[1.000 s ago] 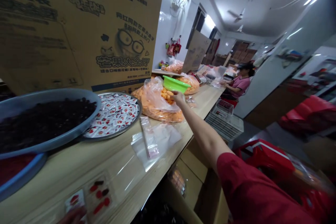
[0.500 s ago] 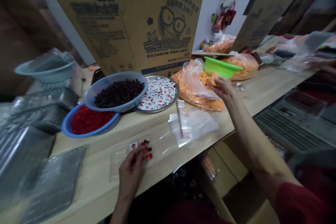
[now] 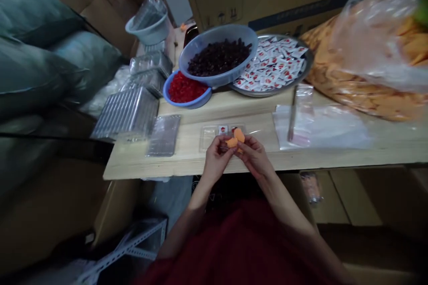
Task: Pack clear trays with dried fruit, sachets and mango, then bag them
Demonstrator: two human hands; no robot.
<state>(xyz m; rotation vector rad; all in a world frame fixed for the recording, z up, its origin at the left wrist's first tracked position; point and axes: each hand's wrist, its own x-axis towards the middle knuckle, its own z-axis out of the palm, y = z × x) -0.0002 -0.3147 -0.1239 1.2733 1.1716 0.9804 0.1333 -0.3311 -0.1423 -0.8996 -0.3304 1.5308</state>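
My left hand (image 3: 216, 160) and my right hand (image 3: 254, 156) meet at the near edge of the wooden table (image 3: 187, 160). Together they pinch orange snack pieces (image 3: 235, 138), the left on one piece, the right on another. Just behind the pieces lies a clear plastic tray (image 3: 214, 133) with a small red-and-white sachet (image 3: 222, 130) in it. A big clear bag of the same orange pieces (image 3: 368, 80) sits at the right.
A blue bowl of dark dried fruit (image 3: 217, 55) rests over a blue bowl of red bits (image 3: 185, 90) and a metal tray of sachets (image 3: 274, 64). Clear zip bags (image 3: 317, 127) lie right of my hands. Stacks of clear trays (image 3: 129, 111) stand at the left, cardboard boxes behind.
My right hand came back from the orange bag with pieces and joined my left hand over the clear tray. The view tilted down toward the table edge.
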